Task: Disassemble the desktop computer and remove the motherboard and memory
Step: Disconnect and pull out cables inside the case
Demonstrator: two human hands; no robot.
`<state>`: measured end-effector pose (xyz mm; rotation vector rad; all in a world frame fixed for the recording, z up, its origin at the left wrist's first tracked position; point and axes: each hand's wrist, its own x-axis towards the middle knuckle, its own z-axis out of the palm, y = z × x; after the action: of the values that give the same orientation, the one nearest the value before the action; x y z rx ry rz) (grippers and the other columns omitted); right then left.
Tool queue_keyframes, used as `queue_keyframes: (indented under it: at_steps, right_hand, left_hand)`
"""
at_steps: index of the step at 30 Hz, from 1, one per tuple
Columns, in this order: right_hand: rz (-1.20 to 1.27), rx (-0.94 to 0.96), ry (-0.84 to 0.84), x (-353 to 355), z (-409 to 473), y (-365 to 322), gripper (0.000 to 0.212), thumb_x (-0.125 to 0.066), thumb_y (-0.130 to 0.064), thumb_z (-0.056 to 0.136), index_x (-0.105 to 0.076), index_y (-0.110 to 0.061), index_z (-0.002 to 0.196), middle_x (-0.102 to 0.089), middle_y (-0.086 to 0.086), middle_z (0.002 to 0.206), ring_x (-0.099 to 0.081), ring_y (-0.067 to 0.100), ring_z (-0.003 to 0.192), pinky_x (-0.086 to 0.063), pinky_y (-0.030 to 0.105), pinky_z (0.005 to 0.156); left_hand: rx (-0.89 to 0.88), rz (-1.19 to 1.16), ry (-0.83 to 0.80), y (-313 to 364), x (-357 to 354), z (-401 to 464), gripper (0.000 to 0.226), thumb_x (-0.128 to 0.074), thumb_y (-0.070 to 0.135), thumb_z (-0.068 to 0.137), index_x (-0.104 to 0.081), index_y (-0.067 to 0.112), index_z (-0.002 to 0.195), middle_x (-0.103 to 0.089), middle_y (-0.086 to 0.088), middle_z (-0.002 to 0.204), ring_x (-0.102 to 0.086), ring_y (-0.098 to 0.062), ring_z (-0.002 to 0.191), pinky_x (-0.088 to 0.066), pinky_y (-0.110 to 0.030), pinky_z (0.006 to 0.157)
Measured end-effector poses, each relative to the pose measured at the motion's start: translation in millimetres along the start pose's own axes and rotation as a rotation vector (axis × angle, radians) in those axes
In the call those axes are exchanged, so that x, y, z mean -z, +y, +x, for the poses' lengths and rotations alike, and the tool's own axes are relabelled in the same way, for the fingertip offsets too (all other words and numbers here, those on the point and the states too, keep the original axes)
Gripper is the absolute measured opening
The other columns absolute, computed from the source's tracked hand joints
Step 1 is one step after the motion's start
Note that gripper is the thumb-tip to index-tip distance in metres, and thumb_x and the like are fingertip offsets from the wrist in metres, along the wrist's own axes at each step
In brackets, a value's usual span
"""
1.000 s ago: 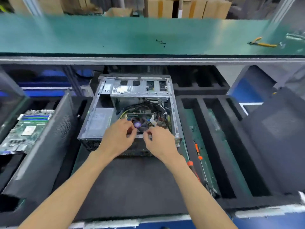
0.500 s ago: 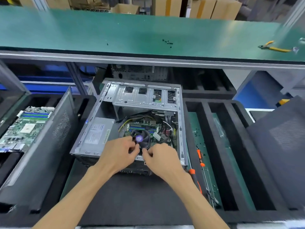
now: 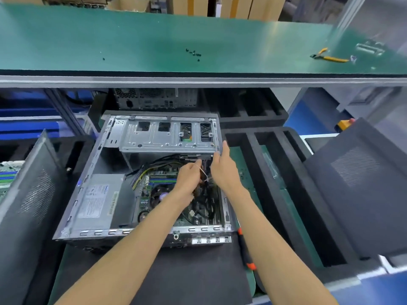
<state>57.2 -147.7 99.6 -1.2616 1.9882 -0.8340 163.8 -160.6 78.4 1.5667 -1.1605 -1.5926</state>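
An open desktop case (image 3: 92,168) lies on its side on a black mat. Inside sit the green motherboard (image 3: 154,186) with blue and green memory slots (image 3: 163,180), a CPU fan (image 3: 161,195), a grey power supply (image 3: 97,201) and a silver drive cage (image 3: 167,135). My left hand (image 3: 189,177) reaches deep into the case and pinches a white cable (image 3: 203,172) near the drive cage. My right hand (image 3: 222,168) is beside it, fingers extended up along the case's right wall next to the cage's corner. Black cables lie under both hands.
A detached side panel (image 3: 33,194) leans at the left, another panel (image 3: 361,183) at the right. Black foam trays (image 3: 275,172) lie to the right. A red-handled screwdriver (image 3: 245,249) rests by the case. The green shelf (image 3: 154,40) above holds small screws (image 3: 193,54) and yellow pliers (image 3: 330,57). Another motherboard (image 3: 7,175) sits far left.
Both hands moved from the case's near edge by the CPU fan deeper inside, toward the cables under the drive cage. The left hand now pinches a white cable; the view moved closer.
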Motion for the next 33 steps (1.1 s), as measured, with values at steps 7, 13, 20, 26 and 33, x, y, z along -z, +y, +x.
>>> queue_keyframes:
  at_steps: [7,13,20,26,33]
  right_hand:
    - [0.055,-0.058,0.015,2,5,0,0.054,-0.026,-0.031,0.109,-0.017,-0.017,0.16,-0.06,0.014,0.131,-0.061,0.031,0.106,-0.047,0.04,0.088]
    - [0.05,-0.042,0.033,1,10,2,0.052,-0.025,-0.03,0.108,-0.019,-0.016,0.158,-0.06,0.015,0.134,-0.059,0.034,0.114,-0.046,0.047,0.099]
    - [0.172,-0.094,0.031,-2,17,10,0.052,-0.024,-0.034,0.106,-0.03,-0.019,0.156,-0.057,0.011,0.138,-0.054,0.023,0.102,-0.036,0.034,0.083]
    - [0.141,-0.093,0.034,-2,19,11,0.051,-0.023,-0.035,0.107,-0.037,-0.014,0.151,-0.058,0.013,0.137,-0.055,0.033,0.122,-0.04,0.04,0.097]
    - [0.198,-0.086,-0.019,6,14,12,0.049,-0.021,-0.03,0.108,-0.045,-0.014,0.148,-0.048,0.007,0.15,-0.045,0.028,0.136,-0.033,0.04,0.113]
  left_hand:
    - [-0.178,0.111,0.126,-3,-13,-1,0.035,-0.037,0.029,0.106,-0.043,0.019,0.072,-0.04,0.007,0.069,-0.036,-0.009,0.062,-0.029,-0.03,0.059]
    - [-0.338,0.266,0.18,-2,-18,-15,0.036,-0.035,0.027,0.105,-0.044,0.017,0.072,-0.047,0.003,0.065,-0.037,-0.009,0.056,-0.03,-0.032,0.056]
    - [-0.237,0.129,0.075,-6,-12,-19,0.028,-0.042,0.04,0.103,-0.05,0.016,0.092,-0.06,0.01,0.073,-0.05,0.001,0.063,-0.042,-0.018,0.064]
    - [-0.099,0.048,0.01,6,-14,-10,0.03,-0.048,0.04,0.102,-0.061,0.02,0.085,-0.059,0.008,0.083,-0.059,-0.01,0.081,-0.042,-0.027,0.072]
    - [-0.315,0.262,0.064,-5,-12,-35,0.045,-0.035,0.042,0.105,-0.05,0.016,0.072,-0.05,0.006,0.069,-0.043,-0.001,0.055,-0.036,-0.025,0.062]
